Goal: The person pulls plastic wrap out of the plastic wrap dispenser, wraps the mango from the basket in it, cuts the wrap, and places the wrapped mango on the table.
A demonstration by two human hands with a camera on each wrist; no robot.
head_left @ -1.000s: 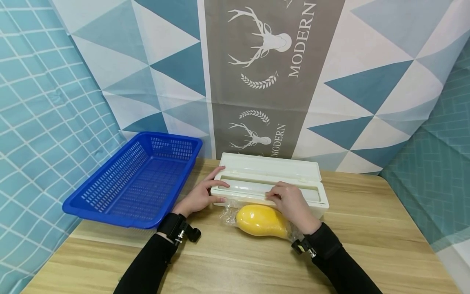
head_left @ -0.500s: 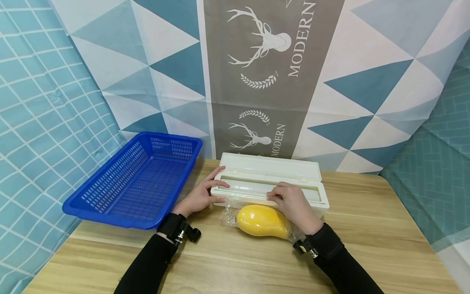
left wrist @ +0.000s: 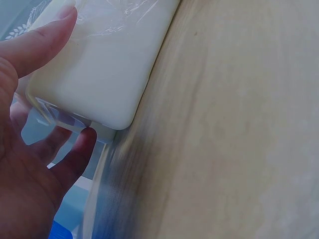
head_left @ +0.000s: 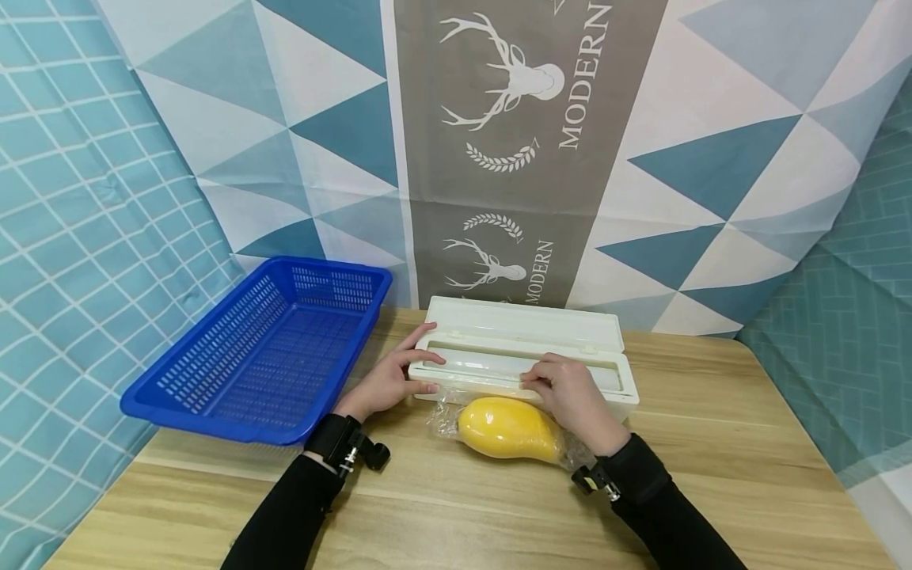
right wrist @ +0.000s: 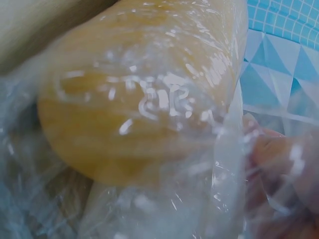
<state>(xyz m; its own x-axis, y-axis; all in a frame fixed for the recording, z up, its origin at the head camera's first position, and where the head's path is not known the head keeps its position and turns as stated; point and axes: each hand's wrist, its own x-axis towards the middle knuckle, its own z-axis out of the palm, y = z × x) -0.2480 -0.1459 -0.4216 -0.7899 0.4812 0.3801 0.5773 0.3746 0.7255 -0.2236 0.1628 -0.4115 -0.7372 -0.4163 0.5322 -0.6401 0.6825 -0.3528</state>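
Note:
A white cling film dispenser (head_left: 513, 346) lies lengthwise with its lid (head_left: 527, 323) raised. My left hand (head_left: 385, 385) holds its left end; in the left wrist view, the thumb (left wrist: 47, 42) lies on the front face and the fingers reach around the end. My right hand (head_left: 570, 400) has its fingers curled and pinches at the front edge, right of middle; the exact part between the fingertips is hidden. Before the dispenser lies a yellow, pear-shaped fruit (head_left: 506, 427) under clear cling film (head_left: 445, 418). Wrinkled film covers the fruit (right wrist: 124, 99) in the right wrist view.
A blue perforated basket (head_left: 281, 372) stands at the left, close to my left forearm. Wooden tabletop (head_left: 456, 514) extends before the fruit and to the right. A patterned cloth backdrop (head_left: 499, 182) rises right behind the dispenser.
My right hand has slid slightly to the right along the dispenser's front edge. The left hand, dispenser, fruit and basket hold their places.

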